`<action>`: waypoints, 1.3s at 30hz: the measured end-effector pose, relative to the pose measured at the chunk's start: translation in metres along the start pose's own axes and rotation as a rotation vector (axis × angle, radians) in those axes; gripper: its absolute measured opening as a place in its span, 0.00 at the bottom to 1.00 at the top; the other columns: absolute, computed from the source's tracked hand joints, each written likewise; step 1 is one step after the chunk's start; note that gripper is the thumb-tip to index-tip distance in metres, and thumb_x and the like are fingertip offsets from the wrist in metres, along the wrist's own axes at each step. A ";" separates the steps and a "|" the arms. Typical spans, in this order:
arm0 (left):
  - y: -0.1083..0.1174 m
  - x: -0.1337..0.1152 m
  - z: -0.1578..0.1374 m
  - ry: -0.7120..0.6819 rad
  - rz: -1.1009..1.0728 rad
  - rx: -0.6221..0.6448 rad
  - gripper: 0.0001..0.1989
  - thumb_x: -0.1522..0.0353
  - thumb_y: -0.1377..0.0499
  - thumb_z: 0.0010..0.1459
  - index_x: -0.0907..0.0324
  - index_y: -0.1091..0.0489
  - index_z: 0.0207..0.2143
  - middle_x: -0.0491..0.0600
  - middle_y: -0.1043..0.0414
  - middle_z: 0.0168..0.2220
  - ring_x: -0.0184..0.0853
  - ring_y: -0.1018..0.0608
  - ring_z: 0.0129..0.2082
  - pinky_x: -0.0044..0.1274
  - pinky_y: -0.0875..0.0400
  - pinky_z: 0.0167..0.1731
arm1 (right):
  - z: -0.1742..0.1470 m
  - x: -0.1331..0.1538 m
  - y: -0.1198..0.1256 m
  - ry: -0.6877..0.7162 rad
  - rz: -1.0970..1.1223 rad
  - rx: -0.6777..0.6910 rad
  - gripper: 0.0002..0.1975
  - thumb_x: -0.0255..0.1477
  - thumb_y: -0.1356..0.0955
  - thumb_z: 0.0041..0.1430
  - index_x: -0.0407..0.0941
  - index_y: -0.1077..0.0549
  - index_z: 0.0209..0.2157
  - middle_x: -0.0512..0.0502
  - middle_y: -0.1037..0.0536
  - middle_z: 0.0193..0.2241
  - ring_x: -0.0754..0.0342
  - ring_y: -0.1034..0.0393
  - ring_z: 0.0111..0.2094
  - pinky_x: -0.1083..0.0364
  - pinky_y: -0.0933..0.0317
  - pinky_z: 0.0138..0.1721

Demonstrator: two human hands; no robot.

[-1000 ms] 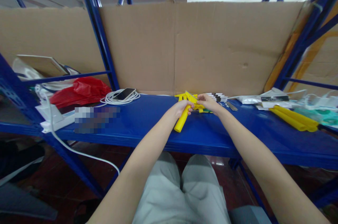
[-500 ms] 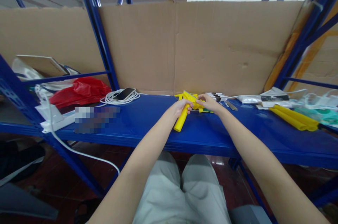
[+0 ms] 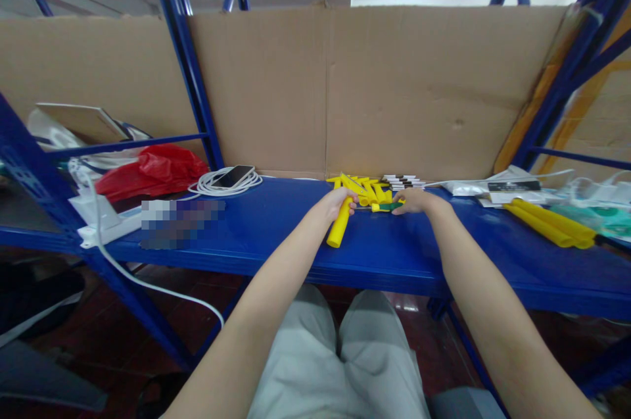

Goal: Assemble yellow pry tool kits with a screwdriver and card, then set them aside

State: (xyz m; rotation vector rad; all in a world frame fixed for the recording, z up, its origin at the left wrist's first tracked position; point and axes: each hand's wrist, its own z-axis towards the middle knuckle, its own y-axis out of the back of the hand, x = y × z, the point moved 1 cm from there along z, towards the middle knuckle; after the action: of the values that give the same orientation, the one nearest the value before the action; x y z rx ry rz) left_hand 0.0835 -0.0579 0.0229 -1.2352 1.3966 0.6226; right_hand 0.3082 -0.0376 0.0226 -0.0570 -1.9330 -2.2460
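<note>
"Where does the work sit on the blue desk [image 3: 280, 221]?"

"Near the middle of its length. The left hand [image 3: 340, 200] has its fingers closed round the upper part of a yellow tube [image 3: 338, 231], whose lower end slants toward the front edge and stops short of it."

"And the right hand [image 3: 413, 200]?"

"Its thumb and fingers are slightly parted at the green end of a green-and-yellow tool [image 3: 387, 207]. I can't tell whether they grip it. The tool lies roughly along the front edge, well back from it."

"How much room is there?"

"Blue surface runs from the coiled white cable [image 3: 210, 189], by the back edge, across to the left hand. More stretches from the right forearm to the yellow rolls [image 3: 547, 223] toward the right end, and a strip lies between the tool and the front edge. It's tighter behind: a pile of yellow pieces [image 3: 367, 193] sits between the hands, near the back edge and the cardboard [image 3: 419, 90]."

"Counts?"

"One tube in the left hand, one tool at the right, two rolls. One phone [image 3: 235, 175] on one coil, and one red bag [image 3: 155, 172] toward the left end. The yellow pieces overlap too much to number, and so do the black-and-white sticks [image 3: 404, 181] just right of them, by the back edge."
</note>
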 end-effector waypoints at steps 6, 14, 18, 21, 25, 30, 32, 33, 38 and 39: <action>0.001 -0.001 0.002 -0.013 -0.017 -0.023 0.10 0.81 0.51 0.52 0.61 0.38 0.34 0.40 0.42 0.16 0.23 0.42 0.11 0.15 0.48 0.12 | 0.001 -0.004 -0.003 0.028 0.006 0.009 0.11 0.27 0.24 0.41 0.47 0.22 0.31 0.45 0.20 0.35 0.47 0.25 0.40 0.51 0.33 0.43; 0.002 -0.001 0.002 -0.035 -0.059 -0.054 0.09 0.81 0.51 0.51 0.61 0.38 0.32 0.41 0.42 0.17 0.23 0.42 0.11 0.16 0.48 0.13 | 0.005 -0.010 -0.006 0.023 0.070 0.041 0.14 0.28 0.24 0.40 0.46 0.22 0.33 0.44 0.19 0.37 0.46 0.24 0.40 0.51 0.33 0.43; 0.002 0.000 0.004 -0.023 -0.056 -0.057 0.08 0.80 0.50 0.52 0.60 0.39 0.31 0.40 0.42 0.17 0.23 0.42 0.11 0.15 0.48 0.13 | 0.003 -0.008 -0.007 0.041 0.020 0.039 0.15 0.29 0.23 0.38 0.48 0.21 0.32 0.44 0.19 0.37 0.44 0.25 0.41 0.48 0.33 0.44; 0.002 -0.001 0.004 -0.033 -0.038 -0.068 0.07 0.80 0.51 0.55 0.60 0.39 0.30 0.40 0.42 0.17 0.23 0.42 0.12 0.15 0.48 0.13 | -0.001 -0.004 -0.001 0.050 0.049 0.045 0.11 0.28 0.24 0.39 0.47 0.21 0.29 0.45 0.19 0.34 0.45 0.24 0.38 0.51 0.33 0.41; 0.002 -0.001 0.002 -0.032 -0.057 -0.069 0.07 0.80 0.51 0.55 0.60 0.39 0.32 0.40 0.43 0.17 0.23 0.42 0.11 0.15 0.48 0.13 | -0.007 -0.003 0.011 0.121 0.221 -0.006 0.08 0.31 0.25 0.43 0.45 0.21 0.29 0.48 0.20 0.29 0.50 0.26 0.34 0.55 0.34 0.36; 0.002 -0.001 -0.001 -0.035 -0.088 -0.084 0.10 0.81 0.51 0.52 0.60 0.39 0.34 0.39 0.43 0.16 0.23 0.42 0.11 0.15 0.48 0.12 | -0.015 -0.005 0.021 0.164 0.569 -0.092 0.16 0.40 0.25 0.43 0.44 0.23 0.31 0.49 0.22 0.25 0.53 0.28 0.29 0.57 0.35 0.31; 0.002 -0.001 -0.003 -0.046 -0.099 -0.096 0.10 0.81 0.51 0.52 0.60 0.39 0.33 0.40 0.43 0.16 0.23 0.42 0.11 0.15 0.48 0.12 | -0.018 -0.003 0.023 0.144 0.681 -0.120 0.18 0.42 0.25 0.43 0.43 0.24 0.30 0.47 0.22 0.25 0.54 0.28 0.28 0.56 0.35 0.29; 0.001 -0.001 -0.003 -0.050 -0.103 -0.099 0.09 0.81 0.52 0.53 0.60 0.40 0.33 0.40 0.43 0.17 0.23 0.42 0.11 0.15 0.48 0.13 | -0.019 0.000 0.024 0.134 0.710 -0.148 0.18 0.43 0.25 0.44 0.43 0.25 0.29 0.46 0.23 0.24 0.54 0.28 0.27 0.56 0.35 0.28; 0.000 -0.002 -0.005 -0.039 -0.088 -0.107 0.09 0.81 0.53 0.55 0.59 0.41 0.32 0.39 0.45 0.17 0.23 0.43 0.12 0.14 0.49 0.13 | -0.018 0.013 0.028 0.095 0.690 -0.319 0.21 0.48 0.27 0.48 0.44 0.30 0.25 0.49 0.27 0.17 0.57 0.34 0.19 0.57 0.39 0.23; 0.000 -0.002 -0.005 -0.038 -0.085 -0.109 0.09 0.81 0.53 0.55 0.59 0.41 0.31 0.39 0.45 0.17 0.23 0.43 0.12 0.14 0.49 0.13 | -0.018 0.015 0.028 0.087 0.687 -0.336 0.21 0.48 0.28 0.49 0.44 0.31 0.24 0.49 0.28 0.17 0.57 0.35 0.18 0.57 0.39 0.22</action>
State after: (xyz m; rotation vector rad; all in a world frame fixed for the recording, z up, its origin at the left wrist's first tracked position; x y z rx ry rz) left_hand 0.0807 -0.0619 0.0262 -1.3549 1.2861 0.6669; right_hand 0.2999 -0.0604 0.0493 -0.5626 -1.2070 -2.0036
